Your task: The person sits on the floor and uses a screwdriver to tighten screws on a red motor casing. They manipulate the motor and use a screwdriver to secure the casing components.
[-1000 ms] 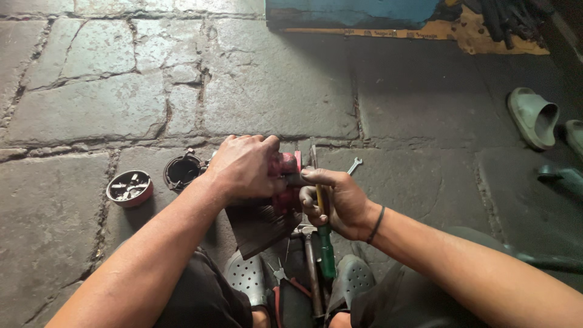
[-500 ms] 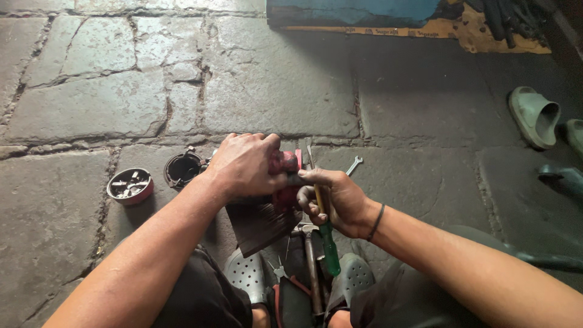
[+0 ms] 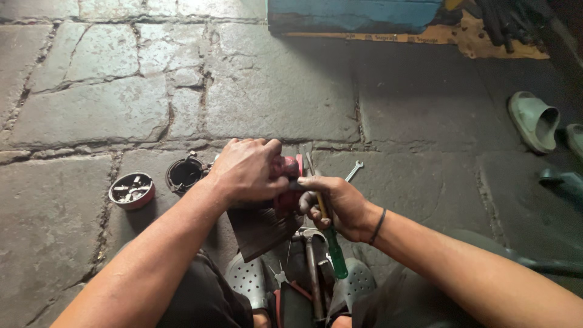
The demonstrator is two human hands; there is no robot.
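My left hand point(image 3: 248, 169) clamps down over a dark red, round machine part point(image 3: 286, 176) that rests on a dark flat board point(image 3: 260, 228). Just to the right of that part, my right hand point(image 3: 335, 205) grips a screwdriver point(image 3: 333, 249) with a green handle. The handle points down toward me and the shaft runs up along the part's right side. My left hand's fingers hide most of the red part.
A small round tin point(image 3: 131, 190) with metal bits and a black round housing point(image 3: 184, 174) lie left on the stone floor. A spanner point(image 3: 353, 170) lies right of my hands. Pliers point(image 3: 280, 276) and a hammer point(image 3: 311, 261) lie between my feet. Green slippers point(image 3: 534, 120) sit far right.
Both hands have stayed on the red part and the screwdriver, with only a slight shift of the screwdriver in my right hand.
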